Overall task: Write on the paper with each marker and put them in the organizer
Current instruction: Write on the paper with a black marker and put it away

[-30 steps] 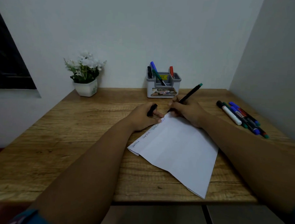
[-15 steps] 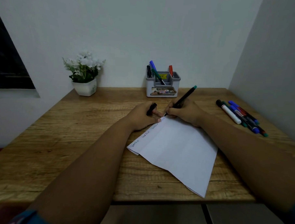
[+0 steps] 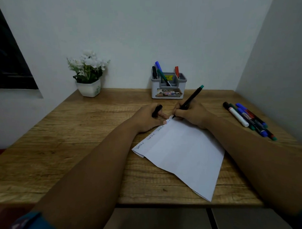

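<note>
Wood-grain bench point(image 3: 72, 145) set in a corner of plain white walls point(image 3: 150, 27). The right hand point(image 3: 192, 114) fingers pinch a black teal-ended marker point(image 3: 190, 98), tip on the creased white paper sheet point(image 3: 184, 155); the left hand point(image 3: 150, 117) fingers curl round a black cap point(image 3: 157, 110). A grey plastic organizer point(image 3: 168, 90) stands against the far wall.

Right hand point(image 3: 191, 115) writes with marker point(image 3: 190, 98) on paper point(image 3: 184, 155).

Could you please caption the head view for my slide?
Right hand writes with black green-ended marker on white paper.

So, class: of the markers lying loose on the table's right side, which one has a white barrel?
The white marker, on the left edge of the pile: black cap, white body. The others beside it have dark barrels with blue, green or red ends.
</note>
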